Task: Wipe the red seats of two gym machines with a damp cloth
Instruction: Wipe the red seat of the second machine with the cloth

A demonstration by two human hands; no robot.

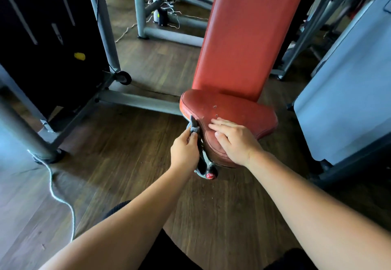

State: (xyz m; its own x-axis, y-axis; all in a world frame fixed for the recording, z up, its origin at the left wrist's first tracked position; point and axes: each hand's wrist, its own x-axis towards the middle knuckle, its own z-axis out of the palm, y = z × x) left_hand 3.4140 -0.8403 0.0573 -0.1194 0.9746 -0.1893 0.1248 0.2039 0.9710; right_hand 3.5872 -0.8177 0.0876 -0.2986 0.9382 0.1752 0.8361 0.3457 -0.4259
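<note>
A red padded seat (239, 111) with a few small holes in its vinyl sits in the middle of the view, below a tall red backrest (249, 37). My right hand (234, 140) lies flat on the seat's near part, palm down, with nothing in it. My left hand (186, 151) is closed on a bunched dark grey cloth (194, 127), which it presses against the seat's left edge. Most of the cloth is hidden by my fingers. Under the seat's near tip, a grey metal bracket ends in a red knob (210, 176).
Grey machine frame tubes (135, 100) run along the wooden floor at left, beside a black weight stack (42, 37) with a yellow pin. A white cable (53, 189) snakes over the floor at lower left. A pale grey machine shroud (347, 92) stands close on the right.
</note>
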